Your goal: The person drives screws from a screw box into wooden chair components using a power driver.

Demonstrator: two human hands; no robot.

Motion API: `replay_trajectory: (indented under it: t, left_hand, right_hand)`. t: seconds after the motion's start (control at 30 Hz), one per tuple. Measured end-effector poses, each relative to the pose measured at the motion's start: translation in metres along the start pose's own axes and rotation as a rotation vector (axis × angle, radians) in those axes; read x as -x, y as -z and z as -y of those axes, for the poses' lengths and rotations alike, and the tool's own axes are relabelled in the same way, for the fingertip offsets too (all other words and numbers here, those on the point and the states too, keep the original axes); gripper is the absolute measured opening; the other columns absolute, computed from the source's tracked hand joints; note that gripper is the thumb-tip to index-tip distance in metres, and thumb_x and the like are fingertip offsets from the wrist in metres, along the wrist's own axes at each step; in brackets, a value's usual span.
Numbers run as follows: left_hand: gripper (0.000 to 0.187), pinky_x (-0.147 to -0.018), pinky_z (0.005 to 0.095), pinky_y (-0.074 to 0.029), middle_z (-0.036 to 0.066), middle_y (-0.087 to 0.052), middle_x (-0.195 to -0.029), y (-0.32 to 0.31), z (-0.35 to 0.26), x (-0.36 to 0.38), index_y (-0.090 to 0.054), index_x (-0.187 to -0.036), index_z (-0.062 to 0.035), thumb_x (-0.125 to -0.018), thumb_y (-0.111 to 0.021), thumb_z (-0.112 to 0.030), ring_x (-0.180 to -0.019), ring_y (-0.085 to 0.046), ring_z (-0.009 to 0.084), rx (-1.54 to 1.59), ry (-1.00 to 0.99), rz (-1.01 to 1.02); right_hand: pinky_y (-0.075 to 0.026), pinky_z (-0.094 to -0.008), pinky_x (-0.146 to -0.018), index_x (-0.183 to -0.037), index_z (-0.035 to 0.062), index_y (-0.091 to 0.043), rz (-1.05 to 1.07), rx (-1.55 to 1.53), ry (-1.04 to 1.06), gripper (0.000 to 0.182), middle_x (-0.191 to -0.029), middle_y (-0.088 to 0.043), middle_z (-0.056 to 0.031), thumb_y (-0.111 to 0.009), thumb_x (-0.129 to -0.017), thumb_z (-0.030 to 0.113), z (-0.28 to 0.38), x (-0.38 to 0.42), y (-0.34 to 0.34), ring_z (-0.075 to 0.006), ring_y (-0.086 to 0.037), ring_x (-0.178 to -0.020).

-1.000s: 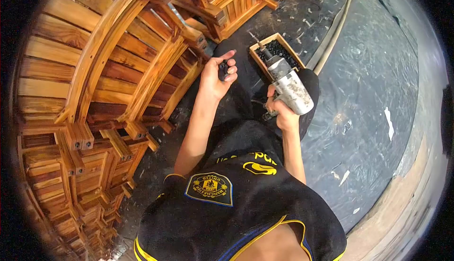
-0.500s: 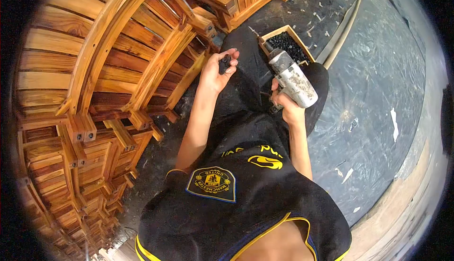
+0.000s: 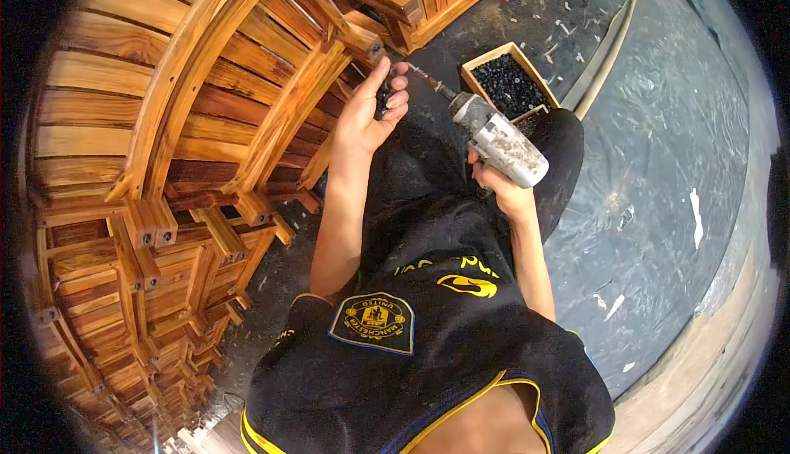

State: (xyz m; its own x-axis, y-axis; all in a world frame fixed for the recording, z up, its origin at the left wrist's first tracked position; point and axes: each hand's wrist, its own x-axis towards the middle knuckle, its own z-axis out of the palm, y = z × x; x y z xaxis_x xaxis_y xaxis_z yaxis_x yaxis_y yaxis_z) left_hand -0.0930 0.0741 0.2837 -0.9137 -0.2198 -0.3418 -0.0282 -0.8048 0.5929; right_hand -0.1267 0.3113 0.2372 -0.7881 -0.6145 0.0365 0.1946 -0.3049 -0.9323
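Note:
My left hand (image 3: 368, 116) is closed on small dark pieces (image 3: 382, 102), mostly hidden by the fingers. Its thumb and fingertips are right by the end of a wooden leg (image 3: 364, 40), where a dark round spot shows. In my right hand (image 3: 499, 182) is a worn grey power drill (image 3: 506, 145), gripped by its handle. The long thin driver bit (image 3: 425, 75) points up and left, its tip close to my left fingertips.
A wooden box (image 3: 514, 83) of small black pieces stands beyond my right knee. Slatted wooden furniture (image 3: 206, 108) fills the left side, with more at the top (image 3: 448, 5). Dark sheeting (image 3: 642, 190) with scattered scraps covers the floor to the right.
My left hand has moved up toward the end of the wooden leg. The drill has shifted slightly left, bringing its bit near my left fingertips.

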Motion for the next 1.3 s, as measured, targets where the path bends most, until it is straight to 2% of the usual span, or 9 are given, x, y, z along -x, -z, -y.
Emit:
replay_trajectory:
  t: [0.57,0.63,0.67,0.73,0.9,0.97,1.13,1.23,1.3]
  left_hand:
    - [0.031,-0.04,0.0187,-0.028,0.001,-0.047,-0.067,-0.029,-0.008,0.003,-0.053,-0.096,0.0005,-0.091,-0.057,-0.03,-0.049,-0.041,0.0072,-0.178,-0.017,-0.023]
    - [0.03,-0.04,0.0186,-0.028,0.001,-0.047,-0.067,-0.028,-0.01,0.006,-0.053,-0.096,0.0009,-0.092,-0.056,-0.029,-0.05,-0.041,0.0068,-0.201,-0.05,-0.031]
    - [0.029,-0.04,0.0185,-0.028,0.001,-0.047,-0.067,-0.029,-0.009,0.007,-0.054,-0.096,0.0013,-0.092,-0.056,-0.027,-0.05,-0.041,0.0065,-0.252,-0.079,-0.043]
    - [0.027,-0.041,0.0186,-0.029,-0.001,-0.048,-0.066,-0.027,-0.009,0.006,-0.056,-0.095,0.0018,-0.092,-0.057,-0.025,-0.05,-0.041,0.0059,-0.28,-0.129,-0.059]
    - [0.024,-0.04,0.018,-0.029,-0.001,-0.047,-0.063,-0.018,-0.022,0.004,-0.057,-0.093,-0.001,-0.091,-0.058,-0.025,-0.049,-0.041,0.0053,-0.258,-0.188,-0.047]
    - [0.024,-0.039,0.0178,-0.028,-0.002,-0.046,-0.063,-0.014,-0.031,0.001,-0.057,-0.093,-0.0015,-0.091,-0.058,-0.025,-0.047,-0.039,0.0048,-0.168,-0.151,0.004]
    - [0.026,-0.038,0.0175,-0.026,-0.002,-0.045,-0.062,-0.018,-0.055,-0.005,-0.055,-0.095,0.0,-0.092,-0.057,-0.026,-0.044,-0.036,0.0043,-0.083,-0.148,0.088]
    - [0.027,-0.038,0.0176,-0.026,-0.003,-0.045,-0.062,-0.027,-0.068,-0.01,-0.055,-0.094,0.0011,-0.092,-0.057,-0.026,-0.044,-0.035,0.0042,-0.16,-0.22,0.013]
    - [0.028,-0.038,0.0177,-0.026,-0.003,-0.045,-0.062,-0.031,-0.074,-0.017,-0.055,-0.096,0.002,-0.092,-0.057,-0.026,-0.045,-0.036,0.0041,-0.186,-0.258,0.016]
  right_hand:
    - [-0.041,-0.0228,-0.056,-0.091,0.0017,-0.061,0.071,0.121,0.134,0.024,-0.081,-0.059,-0.0012,-0.058,-0.068,-0.004,-0.002,-0.003,0.006,-0.009,-0.052,-0.065]
    - [-0.047,-0.0279,-0.077,-0.091,0.0017,-0.066,0.014,0.163,0.078,0.028,-0.086,-0.067,-0.0061,-0.059,-0.064,-0.003,-0.005,-0.003,0.003,-0.0152,-0.062,-0.082]
    - [-0.047,-0.0279,-0.077,-0.091,0.0017,-0.066,0.02,0.165,0.088,0.028,-0.086,-0.067,-0.0061,-0.059,-0.064,-0.003,-0.004,-0.004,0.002,-0.0152,-0.062,-0.082]
    - [-0.042,-0.0232,-0.057,-0.09,0.0018,-0.061,0.057,0.16,0.114,0.025,-0.081,-0.059,-0.0016,-0.06,-0.066,-0.003,-0.001,-0.007,-0.004,-0.0093,-0.053,-0.066]
    - [-0.042,-0.0236,-0.056,-0.085,0.001,-0.061,0.056,0.164,0.16,0.023,-0.077,-0.059,-0.002,-0.058,-0.063,-0.004,0.01,-0.027,-0.016,-0.0104,-0.053,-0.065]
    - [-0.047,-0.0277,-0.074,-0.087,0.0012,-0.063,0.139,0.272,0.111,0.026,-0.086,-0.064,-0.0042,-0.057,-0.063,-0.004,0.016,-0.037,-0.017,-0.0153,-0.06,-0.079]
    - [-0.046,-0.0274,-0.075,-0.087,0.0002,-0.062,0.143,0.231,0.095,0.024,-0.087,-0.063,-0.0045,-0.056,-0.063,-0.003,0.031,-0.061,-0.037,-0.0157,-0.059,-0.081]
    - [-0.037,-0.0241,-0.043,-0.09,-0.0021,-0.055,0.159,0.075,0.064,0.032,-0.075,-0.055,-0.0066,-0.048,-0.06,-0.011,0.038,-0.078,-0.051,-0.0123,-0.048,-0.05]
    - [-0.037,-0.0245,-0.042,-0.088,-0.0022,-0.055,0.15,0.097,0.11,0.031,-0.073,-0.054,-0.0077,-0.047,-0.059,-0.012,0.038,-0.089,-0.058,-0.0135,-0.048,-0.049]
